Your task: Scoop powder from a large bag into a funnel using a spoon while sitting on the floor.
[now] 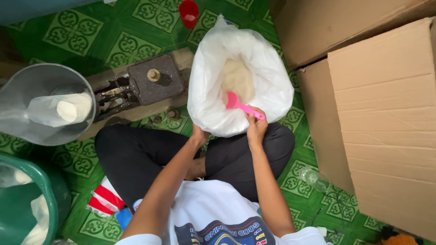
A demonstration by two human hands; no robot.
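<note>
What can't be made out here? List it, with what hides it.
- Left hand, head view: fingers hidden behind the white sack rim.
- Grain depth in the sack: walls hide it.
- Pink scoop: bowl contents hidden, facing away.
- Green tub: cut by left edge.
- Cardboard box: cut by right edge.

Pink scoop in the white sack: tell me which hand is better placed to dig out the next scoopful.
Right, probably. The right hand already grips the pink scoop by its handle, bowl down in the grain. The left hand is at the white sack, near its front edge.
</note>
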